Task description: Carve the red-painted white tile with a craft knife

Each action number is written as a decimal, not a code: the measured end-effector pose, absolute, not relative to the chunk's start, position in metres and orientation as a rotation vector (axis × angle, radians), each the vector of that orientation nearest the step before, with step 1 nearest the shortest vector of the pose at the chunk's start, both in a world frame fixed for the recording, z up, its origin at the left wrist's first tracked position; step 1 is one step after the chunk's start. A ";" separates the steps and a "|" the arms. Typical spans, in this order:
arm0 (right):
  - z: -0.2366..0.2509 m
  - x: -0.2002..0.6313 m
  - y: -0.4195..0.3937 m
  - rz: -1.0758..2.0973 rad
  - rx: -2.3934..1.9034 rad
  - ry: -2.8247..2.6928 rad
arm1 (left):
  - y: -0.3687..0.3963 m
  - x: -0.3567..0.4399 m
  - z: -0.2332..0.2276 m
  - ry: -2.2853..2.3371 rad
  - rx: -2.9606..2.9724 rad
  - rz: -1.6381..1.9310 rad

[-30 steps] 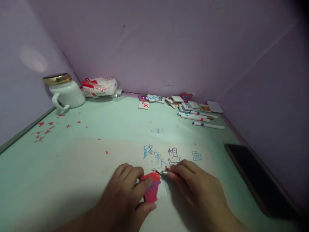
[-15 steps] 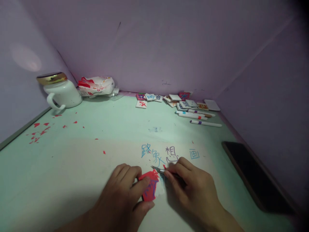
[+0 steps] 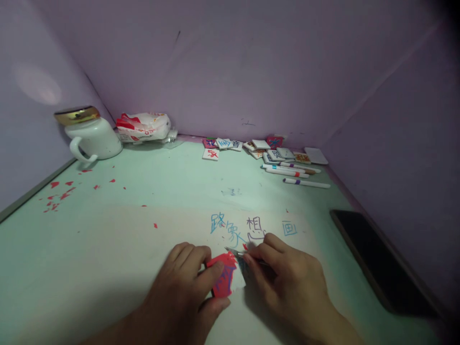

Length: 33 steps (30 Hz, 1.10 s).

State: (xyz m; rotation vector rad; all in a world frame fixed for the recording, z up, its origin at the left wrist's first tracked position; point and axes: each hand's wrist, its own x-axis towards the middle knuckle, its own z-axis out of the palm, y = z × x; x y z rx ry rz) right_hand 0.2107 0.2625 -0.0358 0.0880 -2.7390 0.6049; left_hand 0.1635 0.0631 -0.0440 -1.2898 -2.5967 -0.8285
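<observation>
Pinched between the thumb and fingers of my left hand is a small square tile, red with purple strokes. Its right side is scraped to white, with a ragged red edge. My right hand is closed around a slim craft knife whose pointed blade faces left, at the tile's upper corner. I cannot tell whether the blade touches the tile. A red shaving clings near my right fingertips. Just beyond both hands, blue and purple characters are written on the pale table surface.
A white mug with a gold lid stands back left, beside a red-and-white plastic packet. Character tiles and several markers lie along the back. A dark phone rests at right. Red scraps dot the left side.
More of the tile's white right side now shows beside the blade. My left hand keeps its grip, and my right hand with the knife has barely shifted.
</observation>
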 end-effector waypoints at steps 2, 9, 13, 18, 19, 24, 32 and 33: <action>-0.034 0.210 0.264 0.599 0.118 -2.764 | 0.064 0.163 -0.043 -2.592 -1.291 -0.828; -0.025 0.203 0.272 0.660 0.182 -2.876 | 0.064 0.164 -0.043 -2.609 -1.278 -0.840; -0.023 0.203 0.275 0.765 0.185 -2.948 | 0.063 0.164 -0.043 -2.601 -1.294 -0.831; -0.038 0.210 0.275 0.959 0.153 -2.815 | 0.063 0.164 -0.043 -2.604 -1.281 -0.830; -0.042 0.211 0.274 1.006 0.117 -2.758 | 0.063 0.164 -0.043 -2.606 -1.281 -0.835; -0.051 0.214 0.269 0.976 0.016 -2.661 | 0.064 0.165 -0.042 -2.621 -1.253 -0.846; -0.042 0.211 0.268 0.861 0.106 -2.720 | 0.063 0.165 -0.042 -2.628 -1.262 -0.820; -0.042 0.212 0.268 0.866 0.120 -2.727 | 0.063 0.165 -0.042 -2.628 -1.262 -0.810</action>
